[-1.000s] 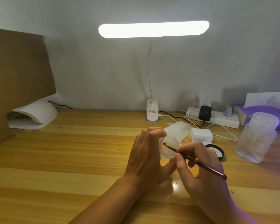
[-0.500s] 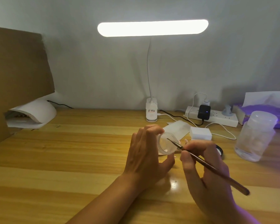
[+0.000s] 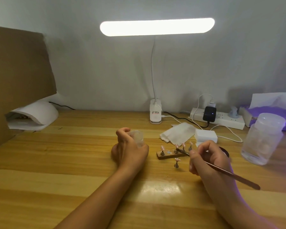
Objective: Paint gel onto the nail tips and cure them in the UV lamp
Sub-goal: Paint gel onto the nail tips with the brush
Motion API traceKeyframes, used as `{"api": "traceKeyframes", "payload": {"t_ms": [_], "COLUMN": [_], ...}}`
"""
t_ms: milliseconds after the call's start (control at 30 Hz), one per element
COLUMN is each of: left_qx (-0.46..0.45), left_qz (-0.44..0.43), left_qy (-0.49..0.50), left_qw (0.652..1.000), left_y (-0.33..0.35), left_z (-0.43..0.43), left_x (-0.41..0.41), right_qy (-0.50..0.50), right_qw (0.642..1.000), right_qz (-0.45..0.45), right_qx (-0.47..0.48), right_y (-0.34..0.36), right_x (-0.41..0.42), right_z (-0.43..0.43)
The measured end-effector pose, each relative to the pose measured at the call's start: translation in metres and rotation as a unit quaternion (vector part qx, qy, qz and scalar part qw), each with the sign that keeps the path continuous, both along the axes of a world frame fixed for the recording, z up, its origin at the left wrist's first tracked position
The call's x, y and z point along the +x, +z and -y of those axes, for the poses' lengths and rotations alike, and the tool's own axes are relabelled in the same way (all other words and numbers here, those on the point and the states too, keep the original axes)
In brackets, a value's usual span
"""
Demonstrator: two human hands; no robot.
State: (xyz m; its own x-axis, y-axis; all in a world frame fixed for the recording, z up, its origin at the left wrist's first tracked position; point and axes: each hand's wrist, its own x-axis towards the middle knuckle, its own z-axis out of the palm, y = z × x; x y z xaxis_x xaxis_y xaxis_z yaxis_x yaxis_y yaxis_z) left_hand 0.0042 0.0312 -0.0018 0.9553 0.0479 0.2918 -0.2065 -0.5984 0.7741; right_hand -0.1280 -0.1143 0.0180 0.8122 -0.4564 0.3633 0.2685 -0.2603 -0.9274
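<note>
The left hand (image 3: 130, 151) curls round a small clear gel pot (image 3: 136, 138). The right hand (image 3: 210, 157) pinches a slim brush (image 3: 229, 175), with its bristle end among the nail tips (image 3: 183, 144) on the wooden holder (image 3: 165, 155). One loose tip (image 3: 177, 159) stands just in front. Painting seems under way, and the next move calls for a light, steady stroke along one tip. The UV lamp (image 3: 35, 116) sits well apart, at the far left of the bench (image 3: 73, 162).

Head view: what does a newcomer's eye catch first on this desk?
The bright bar of the desk lamp glows at the top centre, above the wooden table. Below it, the left hand grips a small clear jar, and the right hand holds a thin brush pointed at the pink nail tips on a stand between the hands. The white UV lamp sits at far left.
</note>
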Motion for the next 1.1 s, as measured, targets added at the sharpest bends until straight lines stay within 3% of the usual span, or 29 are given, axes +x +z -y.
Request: {"api": "traceKeyframes", "payload": {"t_ms": [167,300,367,500,633,900,1100], "left_qx": [0.025,0.058,0.093,0.174,0.210,0.219,0.217], "left_qz": [0.012,0.228,0.303,0.248,0.201,0.197,0.185], "left_qy": [-0.027,-0.037,-0.109,-0.255,-0.256,-0.316,-0.343], "left_qw": [0.999,0.971,0.942,0.918,0.922,0.902,0.895], "left_y": [0.001,0.007,0.010,0.009,0.004,0.004,0.007], "left_z": [0.000,0.002,0.007,0.009,0.009,0.010,0.008], "left_x": [-0.005,-0.021,-0.034,-0.048,-0.046,-0.042,-0.042], "right_qy": [0.017,0.001,-0.008,-0.028,-0.025,0.011,-0.063], "right_qw": [0.994,0.991,0.991,0.991,0.991,0.994,0.996], "right_qz": [-0.055,-0.060,-0.056,-0.048,-0.050,-0.061,-0.057], "right_qx": [0.093,0.116,0.124,0.121,0.118,0.093,0.024], "right_y": [0.000,-0.001,-0.001,-0.001,-0.001,0.002,0.001], "right_x": [0.001,0.003,0.004,0.004,0.004,0.004,0.002], "right_z": [0.005,0.008,0.008,0.008,0.009,0.004,0.003]}}
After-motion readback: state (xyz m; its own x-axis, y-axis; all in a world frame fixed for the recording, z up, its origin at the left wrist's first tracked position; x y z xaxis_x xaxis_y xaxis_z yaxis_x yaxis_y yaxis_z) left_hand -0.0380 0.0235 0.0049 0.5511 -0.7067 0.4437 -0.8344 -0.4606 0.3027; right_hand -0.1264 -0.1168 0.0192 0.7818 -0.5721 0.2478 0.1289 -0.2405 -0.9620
